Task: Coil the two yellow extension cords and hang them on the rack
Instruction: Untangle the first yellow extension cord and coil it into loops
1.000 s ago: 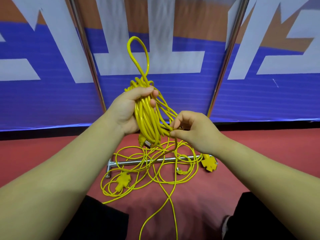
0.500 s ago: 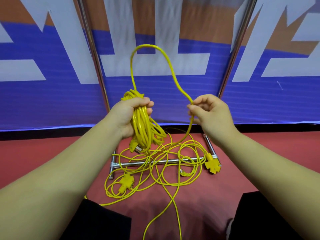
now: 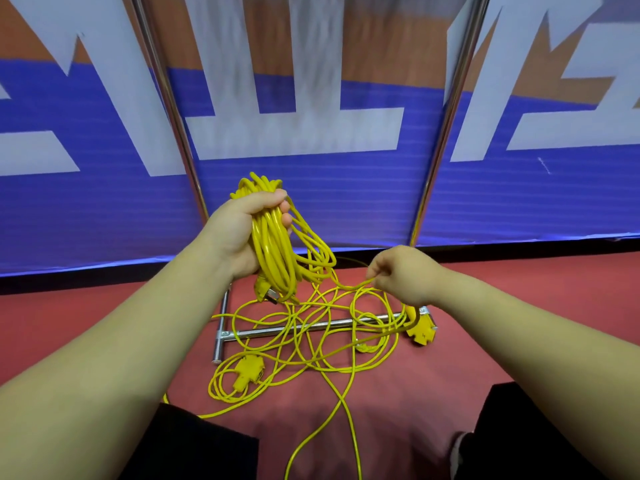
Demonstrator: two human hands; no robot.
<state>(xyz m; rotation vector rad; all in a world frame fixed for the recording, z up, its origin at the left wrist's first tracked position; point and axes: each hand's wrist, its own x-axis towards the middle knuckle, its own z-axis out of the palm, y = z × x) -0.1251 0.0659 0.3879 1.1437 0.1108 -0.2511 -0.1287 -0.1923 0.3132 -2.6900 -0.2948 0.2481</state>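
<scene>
Yellow cord half coiled above a red floor
Loose yellow extension cord (image 3: pixel 311 344) sprawls over the chrome rack base (image 3: pixel 304 328); right hand (image 3: pixel 403 275) pinches one strand, left hand (image 3: pixel 242 233) grips the coiled yellow bundle (image 3: pixel 273 251), blue banner (image 3: pixel 311 192) behind

The left hand (image 3: pixel 239 233) grips a bundle of yellow cord loops (image 3: pixel 273 251). The right hand (image 3: pixel 405 275) pinches a single strand (image 3: pixel 349 287) low, above loose cord (image 3: pixel 311 341) tangled over the rack's chrome base (image 3: pixel 277 330) on the red floor (image 3: pixel 519 289).
</scene>
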